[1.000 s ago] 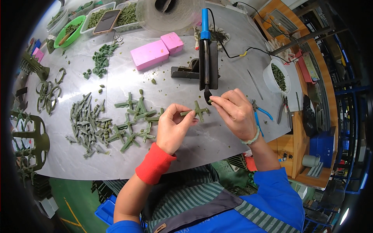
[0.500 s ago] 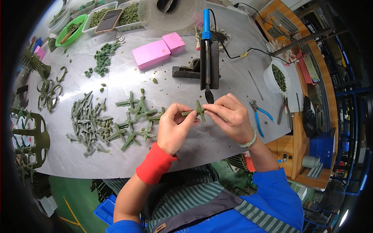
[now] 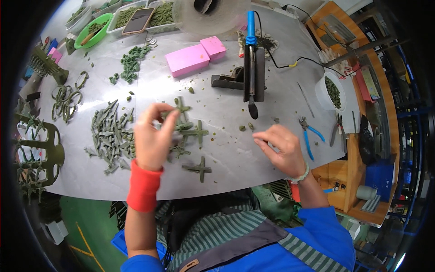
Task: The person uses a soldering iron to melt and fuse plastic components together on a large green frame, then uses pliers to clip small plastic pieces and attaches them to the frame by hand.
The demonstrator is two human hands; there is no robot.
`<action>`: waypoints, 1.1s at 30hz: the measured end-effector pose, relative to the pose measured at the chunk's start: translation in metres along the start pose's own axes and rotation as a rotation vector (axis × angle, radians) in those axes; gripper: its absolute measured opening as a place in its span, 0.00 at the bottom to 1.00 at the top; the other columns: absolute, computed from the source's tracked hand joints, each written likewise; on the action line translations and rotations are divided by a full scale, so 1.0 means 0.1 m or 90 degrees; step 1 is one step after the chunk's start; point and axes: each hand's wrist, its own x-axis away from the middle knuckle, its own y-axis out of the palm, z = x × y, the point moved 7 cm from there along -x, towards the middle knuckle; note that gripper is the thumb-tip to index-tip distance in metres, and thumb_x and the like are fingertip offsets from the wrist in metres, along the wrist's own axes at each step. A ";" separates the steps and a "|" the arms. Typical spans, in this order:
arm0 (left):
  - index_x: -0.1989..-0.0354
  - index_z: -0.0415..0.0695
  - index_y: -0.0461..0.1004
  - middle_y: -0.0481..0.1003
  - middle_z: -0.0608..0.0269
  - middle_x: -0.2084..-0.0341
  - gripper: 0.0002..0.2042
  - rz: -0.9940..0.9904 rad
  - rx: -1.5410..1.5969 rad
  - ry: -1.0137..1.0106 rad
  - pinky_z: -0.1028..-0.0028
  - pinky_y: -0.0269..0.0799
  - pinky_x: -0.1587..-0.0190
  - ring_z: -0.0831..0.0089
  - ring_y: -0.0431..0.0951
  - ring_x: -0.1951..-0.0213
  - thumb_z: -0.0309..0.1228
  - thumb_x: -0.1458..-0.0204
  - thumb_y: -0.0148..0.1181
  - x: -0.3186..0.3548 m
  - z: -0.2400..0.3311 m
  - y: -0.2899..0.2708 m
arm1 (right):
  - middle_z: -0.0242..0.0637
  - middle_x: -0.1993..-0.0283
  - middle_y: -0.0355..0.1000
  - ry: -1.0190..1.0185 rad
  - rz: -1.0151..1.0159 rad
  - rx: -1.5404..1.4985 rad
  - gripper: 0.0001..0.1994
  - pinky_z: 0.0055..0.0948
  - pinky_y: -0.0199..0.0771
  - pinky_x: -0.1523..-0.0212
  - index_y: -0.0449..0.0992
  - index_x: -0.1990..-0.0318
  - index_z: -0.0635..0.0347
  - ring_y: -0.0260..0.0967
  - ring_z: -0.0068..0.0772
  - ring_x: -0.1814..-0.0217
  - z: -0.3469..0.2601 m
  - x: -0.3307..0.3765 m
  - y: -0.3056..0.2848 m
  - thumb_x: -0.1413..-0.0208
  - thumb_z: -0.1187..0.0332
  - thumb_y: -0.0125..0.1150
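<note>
We see the left hand (image 3: 153, 133) above a group of green crosses (image 3: 197, 133), with thumb and forefinger just beside the farthest one; because of the blur, we cannot tell whether they grasp it. The right hand (image 3: 282, 147) has its fingers bent near small green pieces (image 3: 242, 128), and we cannot tell if it pinches anything. One separate cross (image 3: 202, 170) lies between the hands, nearer to the left one, its longer arm pointing left.

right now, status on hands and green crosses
Left hand at the green crosses, grip blurred. Right hand near small green bits, grip unclear. Blue-handled iron ahead, touching neither hand.
</note>
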 end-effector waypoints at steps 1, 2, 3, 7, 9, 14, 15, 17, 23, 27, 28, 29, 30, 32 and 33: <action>0.65 0.39 0.79 0.78 0.65 0.74 0.07 0.021 -0.048 -0.007 0.74 0.68 0.66 0.76 0.73 0.71 0.29 0.48 0.67 -0.08 -0.10 -0.14 | 0.37 0.72 0.70 0.027 -0.039 -0.016 0.07 0.35 0.69 0.69 0.81 0.63 0.62 0.68 0.39 0.71 0.00 0.06 0.08 0.50 0.76 0.68; 0.66 0.40 0.79 0.77 0.61 0.76 0.07 0.031 -0.112 -0.060 0.71 0.69 0.66 0.70 0.74 0.71 0.29 0.49 0.68 -0.13 -0.23 -0.26 | 0.37 0.73 0.71 0.050 -0.075 -0.035 0.05 0.35 0.70 0.69 0.80 0.64 0.62 0.69 0.40 0.71 -0.01 0.13 0.16 0.50 0.75 0.68; 0.62 0.42 0.79 0.77 0.58 0.71 0.09 0.003 -0.201 -0.091 0.67 0.70 0.62 0.64 0.74 0.66 0.29 0.51 0.68 -0.12 -0.31 -0.33 | 0.38 0.72 0.72 0.042 -0.094 -0.038 0.04 0.35 0.70 0.70 0.80 0.65 0.62 0.70 0.41 0.71 -0.04 0.18 0.23 0.49 0.75 0.67; 0.55 0.43 0.77 0.74 0.57 0.60 0.15 0.108 -0.373 0.134 0.61 0.65 0.50 0.56 0.71 0.54 0.26 0.54 0.67 0.12 0.03 -0.44 | 0.39 0.72 0.72 0.064 -0.104 -0.085 0.04 0.34 0.70 0.70 0.80 0.64 0.61 0.70 0.41 0.71 -0.11 0.30 0.37 0.49 0.75 0.67; 0.56 0.43 0.77 0.73 0.59 0.60 0.15 -0.038 -0.269 0.181 0.62 0.65 0.50 0.57 0.71 0.54 0.25 0.55 0.66 0.33 0.19 -0.30 | 0.38 0.71 0.72 0.077 -0.081 -0.091 0.04 0.33 0.71 0.70 0.80 0.64 0.61 0.70 0.41 0.72 -0.11 0.33 0.35 0.48 0.75 0.66; 0.60 0.44 0.77 0.73 0.64 0.61 0.16 -0.271 -0.348 0.308 0.65 0.64 0.53 0.62 0.71 0.55 0.20 0.60 0.64 0.89 0.52 0.22 | 0.38 0.71 0.73 0.130 -0.043 -0.022 0.04 0.32 0.71 0.70 0.80 0.63 0.61 0.71 0.40 0.72 0.09 0.37 0.09 0.47 0.74 0.66; 0.60 0.43 0.76 0.72 0.64 0.61 0.15 -0.276 -0.365 0.306 0.64 0.63 0.54 0.62 0.70 0.55 0.21 0.61 0.65 0.92 0.52 0.26 | 0.38 0.70 0.73 0.146 -0.015 0.003 0.05 0.31 0.71 0.71 0.80 0.63 0.61 0.71 0.39 0.72 0.19 0.38 -0.03 0.47 0.74 0.65; 0.62 0.42 0.76 0.72 0.63 0.62 0.12 -0.256 -0.370 0.316 0.65 0.63 0.54 0.63 0.70 0.56 0.23 0.58 0.61 0.94 0.52 0.28 | 0.40 0.68 0.75 0.238 0.093 0.061 0.05 0.31 0.72 0.68 0.79 0.61 0.62 0.73 0.38 0.70 0.55 0.43 -0.44 0.45 0.73 0.64; 0.65 0.44 0.75 0.72 0.64 0.66 0.07 -0.260 -0.335 0.285 0.66 0.63 0.55 0.63 0.70 0.58 0.24 0.55 0.59 0.91 0.47 0.24 | 0.43 0.62 0.80 0.302 0.282 0.417 0.09 0.37 0.75 0.57 0.82 0.59 0.59 0.78 0.43 0.61 2.08 0.29 -2.01 0.41 0.67 0.60; 0.63 0.45 0.73 0.73 0.64 0.71 0.12 -0.295 -0.248 0.242 0.65 0.63 0.55 0.62 0.72 0.60 0.23 0.56 0.65 0.91 0.47 0.17 | 0.42 0.62 0.82 0.476 -0.100 0.297 0.09 0.34 0.77 0.55 0.85 0.61 0.55 0.80 0.39 0.60 3.13 0.32 -1.93 0.48 0.67 0.62; 0.63 0.45 0.73 0.73 0.64 0.71 0.12 -0.299 -0.264 0.240 0.65 0.63 0.55 0.62 0.72 0.60 0.23 0.56 0.65 0.91 0.47 0.16 | 0.42 0.62 0.82 0.445 -0.105 0.278 0.09 0.34 0.77 0.55 0.85 0.61 0.55 0.80 0.39 0.60 3.22 0.30 -1.89 0.48 0.67 0.62; 0.64 0.44 0.73 0.74 0.63 0.72 0.11 -0.271 -0.194 0.197 0.65 0.65 0.57 0.61 0.73 0.62 0.20 0.57 0.65 0.88 0.45 0.12 | 0.41 0.63 0.82 0.475 -0.099 0.308 0.10 0.33 0.77 0.56 0.86 0.61 0.55 0.80 0.38 0.61 3.31 0.31 -1.88 0.49 0.67 0.63; 0.66 0.43 0.73 0.74 0.62 0.72 0.11 -0.242 -0.125 0.153 0.65 0.67 0.59 0.60 0.74 0.65 0.17 0.57 0.66 0.86 0.43 0.07 | 0.40 0.64 0.82 0.516 -0.095 0.335 0.10 0.33 0.77 0.57 0.86 0.61 0.55 0.80 0.37 0.63 3.39 0.33 -1.87 0.50 0.67 0.63; 0.64 0.39 0.74 0.76 0.60 0.71 0.10 -0.241 -0.074 0.120 0.69 0.72 0.62 0.64 0.77 0.68 0.15 0.54 0.65 0.83 0.39 0.07 | 0.39 0.65 0.82 0.479 -0.083 0.360 0.11 0.31 0.77 0.60 0.85 0.60 0.56 0.79 0.34 0.66 3.38 0.30 -1.87 0.51 0.68 0.63; 0.63 0.37 0.74 0.76 0.60 0.70 0.10 -0.242 0.002 0.049 0.72 0.74 0.62 0.68 0.78 0.68 0.16 0.53 0.65 0.82 0.33 0.07 | 0.38 0.66 0.82 0.511 -0.083 0.252 0.11 0.30 0.76 0.61 0.85 0.60 0.57 0.78 0.32 0.67 3.40 0.32 -1.86 0.51 0.68 0.63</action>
